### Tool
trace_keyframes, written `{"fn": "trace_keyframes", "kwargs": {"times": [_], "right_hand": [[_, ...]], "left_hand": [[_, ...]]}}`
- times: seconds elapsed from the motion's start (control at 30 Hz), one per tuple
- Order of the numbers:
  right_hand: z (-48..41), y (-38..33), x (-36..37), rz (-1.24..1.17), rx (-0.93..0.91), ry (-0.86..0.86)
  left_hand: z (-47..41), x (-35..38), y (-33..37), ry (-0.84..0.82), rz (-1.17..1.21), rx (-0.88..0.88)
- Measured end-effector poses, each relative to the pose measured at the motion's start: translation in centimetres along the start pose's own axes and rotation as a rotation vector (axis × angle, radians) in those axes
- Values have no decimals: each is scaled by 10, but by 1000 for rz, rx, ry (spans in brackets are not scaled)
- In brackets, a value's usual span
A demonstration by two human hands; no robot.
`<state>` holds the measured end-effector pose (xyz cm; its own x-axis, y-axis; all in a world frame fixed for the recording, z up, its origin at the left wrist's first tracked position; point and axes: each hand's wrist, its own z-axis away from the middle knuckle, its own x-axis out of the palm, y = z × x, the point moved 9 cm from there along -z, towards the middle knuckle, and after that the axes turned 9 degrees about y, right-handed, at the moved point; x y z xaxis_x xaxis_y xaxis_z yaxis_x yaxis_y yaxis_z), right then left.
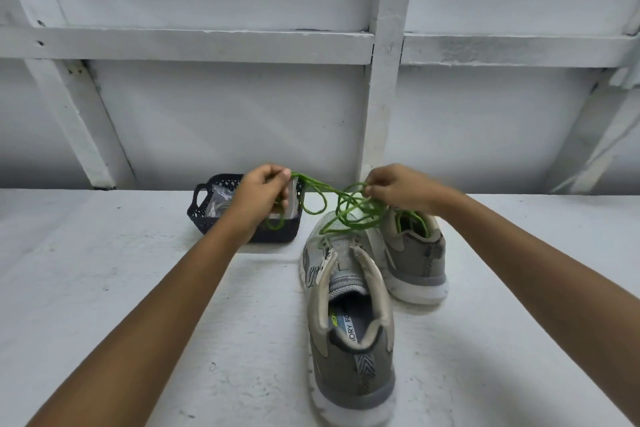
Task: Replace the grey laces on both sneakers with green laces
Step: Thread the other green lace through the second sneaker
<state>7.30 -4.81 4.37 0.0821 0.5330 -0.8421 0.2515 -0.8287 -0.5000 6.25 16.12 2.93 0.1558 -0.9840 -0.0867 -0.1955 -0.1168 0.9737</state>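
Note:
Two grey sneakers stand on a white surface. The near sneaker [349, 322] points away from me, heel toward me, with no lace in its eyelets. The far sneaker [414, 253] stands behind it to the right, with green lace showing at its opening. A tangled green lace [346, 206] hangs in loops between my hands above the sneakers' toes. My left hand [263, 198] pinches one end over the basket. My right hand [398, 189] pinches the tangle above the far sneaker.
A dark plastic basket [204, 215] with a clear plastic bag inside sits left of the sneakers, partly behind my left hand. A white panelled wall [225, 121] with beams rises right behind the surface [121, 270].

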Motion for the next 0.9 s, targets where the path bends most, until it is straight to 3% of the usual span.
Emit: {"fn": "trace_keyframes", "kwargs": {"times": [0.13, 0.4, 0.6, 0.77, 0.9], "right_hand": [[-6, 13, -16, -206, 117, 126], [-4, 26, -5, -251, 241, 18], [1, 27, -7, -210, 228, 8], [2, 24, -15, -12, 178, 17], [5, 24, -7, -175, 234, -56]], "left_hand": [[-4, -11, -4, 58, 119, -50], [0, -26, -10, 155, -64, -29], [1, -38, -5, 242, 18, -7], [1, -55, 1, 347, 24, 36], [-1, -51, 5, 311, -260, 98]]}}
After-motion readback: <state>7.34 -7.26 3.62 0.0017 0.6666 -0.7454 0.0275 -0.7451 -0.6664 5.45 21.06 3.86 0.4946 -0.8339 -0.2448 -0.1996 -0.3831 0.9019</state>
